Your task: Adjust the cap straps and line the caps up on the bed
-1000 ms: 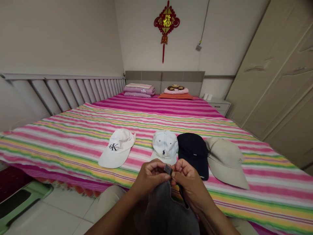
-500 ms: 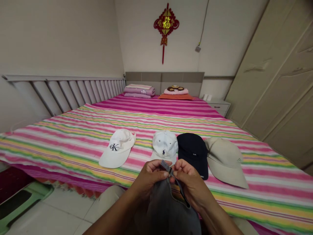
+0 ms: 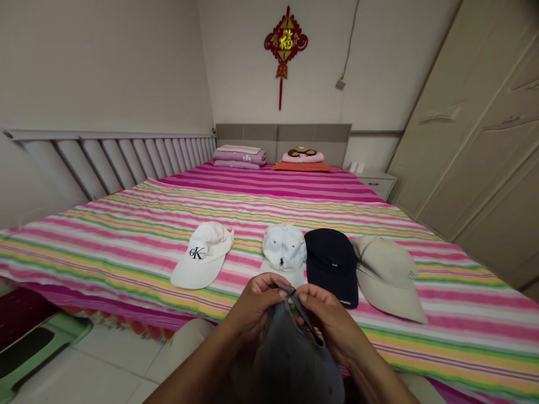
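A dark grey cap (image 3: 297,359) hangs between my two hands, low in the middle of the view, its back opening facing up. My left hand (image 3: 256,306) pinches the left part of its back strap (image 3: 302,310). My right hand (image 3: 326,308) grips the strap just to the right, thumb and fingers closed on it. Fingertips hide part of the strap's fastening. Just beyond my hands lie a pale blue-white cap (image 3: 284,247) with a small dark emblem and a navy cap (image 3: 332,264). The cap's brim is out of sight below.
On the striped bedspread (image 3: 126,235), a white cap (image 3: 204,252) with black letters lies left and a beige cap (image 3: 389,275) right. Folded bedding (image 3: 240,158) is stacked by the headboard (image 3: 248,133). A green stool (image 3: 50,348) stands at lower left; a wardrobe (image 3: 475,140) lines the right.
My right fingers have closed down on the strap, and its raised end between my hands has dropped lower. The grey cap has turned slightly. The other caps lie as before.
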A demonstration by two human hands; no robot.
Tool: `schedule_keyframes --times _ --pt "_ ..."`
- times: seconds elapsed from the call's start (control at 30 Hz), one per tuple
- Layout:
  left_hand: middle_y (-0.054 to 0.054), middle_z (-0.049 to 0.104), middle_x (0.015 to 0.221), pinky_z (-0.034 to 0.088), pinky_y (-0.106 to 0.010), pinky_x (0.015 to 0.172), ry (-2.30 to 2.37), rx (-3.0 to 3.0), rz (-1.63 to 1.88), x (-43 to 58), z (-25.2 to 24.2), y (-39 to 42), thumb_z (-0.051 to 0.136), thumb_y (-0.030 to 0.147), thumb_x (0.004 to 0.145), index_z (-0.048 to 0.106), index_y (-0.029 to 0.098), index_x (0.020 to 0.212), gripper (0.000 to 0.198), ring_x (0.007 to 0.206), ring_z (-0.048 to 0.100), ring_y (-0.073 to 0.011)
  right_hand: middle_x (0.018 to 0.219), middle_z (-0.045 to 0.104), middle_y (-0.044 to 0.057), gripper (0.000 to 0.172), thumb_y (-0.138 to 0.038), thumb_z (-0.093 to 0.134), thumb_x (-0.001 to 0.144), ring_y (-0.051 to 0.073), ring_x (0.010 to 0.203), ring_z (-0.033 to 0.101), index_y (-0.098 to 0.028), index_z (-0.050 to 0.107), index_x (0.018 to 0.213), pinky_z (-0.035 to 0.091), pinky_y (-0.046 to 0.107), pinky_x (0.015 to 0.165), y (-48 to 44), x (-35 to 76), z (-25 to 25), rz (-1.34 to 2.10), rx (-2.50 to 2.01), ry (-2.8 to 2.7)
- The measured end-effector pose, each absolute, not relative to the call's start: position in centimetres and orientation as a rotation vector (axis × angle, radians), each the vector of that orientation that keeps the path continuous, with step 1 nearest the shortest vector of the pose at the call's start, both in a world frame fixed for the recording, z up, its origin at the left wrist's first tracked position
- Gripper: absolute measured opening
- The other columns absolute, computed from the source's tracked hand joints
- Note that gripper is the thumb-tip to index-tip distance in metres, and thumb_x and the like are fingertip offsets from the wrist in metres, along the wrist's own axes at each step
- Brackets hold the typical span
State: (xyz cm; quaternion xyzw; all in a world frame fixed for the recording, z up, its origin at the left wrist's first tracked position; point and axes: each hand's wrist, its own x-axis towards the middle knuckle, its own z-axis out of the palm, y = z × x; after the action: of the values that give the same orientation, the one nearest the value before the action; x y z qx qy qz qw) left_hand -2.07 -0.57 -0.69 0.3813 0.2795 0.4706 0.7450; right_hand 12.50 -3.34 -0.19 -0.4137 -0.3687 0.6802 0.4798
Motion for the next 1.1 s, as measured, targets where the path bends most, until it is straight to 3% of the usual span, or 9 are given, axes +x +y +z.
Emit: schedule_keyframes --times 0.17,0.5,1.1 --pt "-0.001 0.062 0.067 0.042 -0.02 0.06 0.574 0.825 1.044 -2.0 -0.7 -0.5 0.07 0.013 0.059 0.064 0.012 0.076 0.018 0.059 0.056 -0.0084 0.041 0.045 -0.007 0.022 -0.034 0.065 0.066 0.004 0.034 0.032 -0.016 0.053 0.063 0.019 0.017 0.035 -3.4 12.7 -0.6 1.627 -1.038 -0.954" --pt "-0.004 0.064 0.071 0.043 -0.023 0.063 0.531 0.774 1.016 -2.4 -1.0 -0.4 0.072 0.014 0.059 0.064 0.011 0.085 0.028 0.062 0.058 -0.0103 0.04 0.042 -0.007 0.023 -0.035 0.062 0.068 0.006 0.038 0.031 -0.018 0.048 0.064 0.02 0.019 0.039 -3.6 11.6 -1.1 1.516 -1.0 -0.944" --pt "-0.001 0.063 0.068 0.041 -0.021 0.059 0.58 0.867 0.986 -2.6 -1.2 -0.6 0.074 0.015 0.054 0.064 0.012 0.08 0.028 0.06 0.057 -0.0092 0.037 0.037 -0.009 0.024 -0.034 0.065 0.066 0.005 0.036 0.028 -0.017 0.048 0.06 0.02 0.02 0.041 -3.3 11.3 -1.0 1.515 -0.972 -0.949"
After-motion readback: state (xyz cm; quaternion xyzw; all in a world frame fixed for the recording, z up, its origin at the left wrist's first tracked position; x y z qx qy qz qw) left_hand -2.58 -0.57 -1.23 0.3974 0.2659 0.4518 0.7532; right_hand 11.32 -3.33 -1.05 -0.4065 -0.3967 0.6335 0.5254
